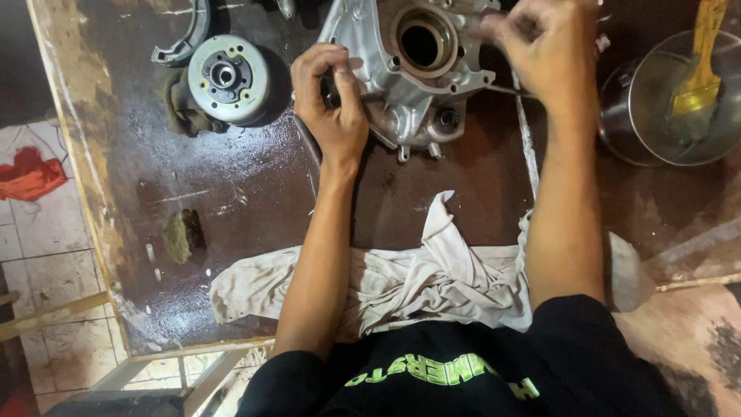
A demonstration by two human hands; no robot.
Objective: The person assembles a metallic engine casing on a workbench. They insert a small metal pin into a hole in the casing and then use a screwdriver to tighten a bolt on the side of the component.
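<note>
Left hand point(333, 96) clenched around dark small part, pressed against left edge of aluminium engine casing point(413, 73). Casing just right of it, long axis running away from body. Right hand point(544, 50) blurred above casing's far-right side, grip unclear. Rag point(401, 282) near forearms.

— What's the piece under the hands?

— A cast aluminium engine cover point(409, 77), silver-grey, lying flat on the dark, oily workbench point(255, 185) at twelve o'clock of the view.

— Any features showing?

— A wide round bore with a brownish ring faces up near its top, and small bolt lugs stick out along the six o'clock edge.

— And the edges?

— Its nine o'clock edge sits against a hand, and its three o'clock corner lies under a blurred hand.
</note>
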